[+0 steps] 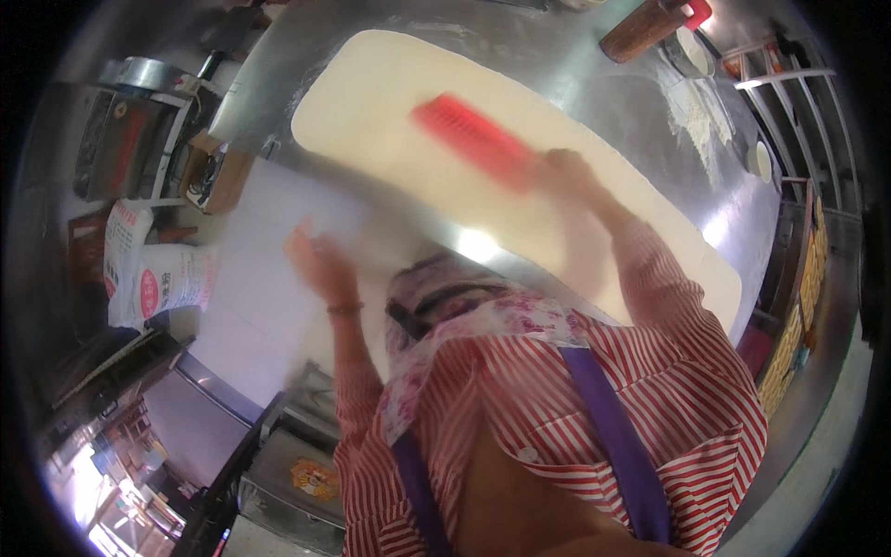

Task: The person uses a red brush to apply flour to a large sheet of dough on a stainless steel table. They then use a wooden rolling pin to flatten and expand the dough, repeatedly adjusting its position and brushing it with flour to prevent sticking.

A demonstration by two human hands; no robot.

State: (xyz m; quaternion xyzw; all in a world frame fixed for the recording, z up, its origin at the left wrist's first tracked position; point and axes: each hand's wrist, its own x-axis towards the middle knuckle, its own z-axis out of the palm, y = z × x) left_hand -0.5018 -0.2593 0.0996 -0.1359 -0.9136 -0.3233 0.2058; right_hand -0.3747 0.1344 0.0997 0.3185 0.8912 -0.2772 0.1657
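Observation:
A long, flat sheet of pale dough (390, 90) lies across the metal worktop (285, 63). Over the dough, my right hand (564, 170) is closed on the end of a red brush (473, 139), blurred by motion; whether it touches the dough I cannot tell. My left hand (317, 257) is off the near edge of the worktop, at the left of my body, blurred, fingers apart, with nothing seen in it. A bracelet is on that wrist.
A wooden rolling pin (640, 31), a bowl of flour (689, 52), spilled flour (696, 125) and a white cup (759, 161) are at the upper right. At left are a cardboard box (223, 174) and white sacks (174, 278). Metal racks (800, 76) stand right.

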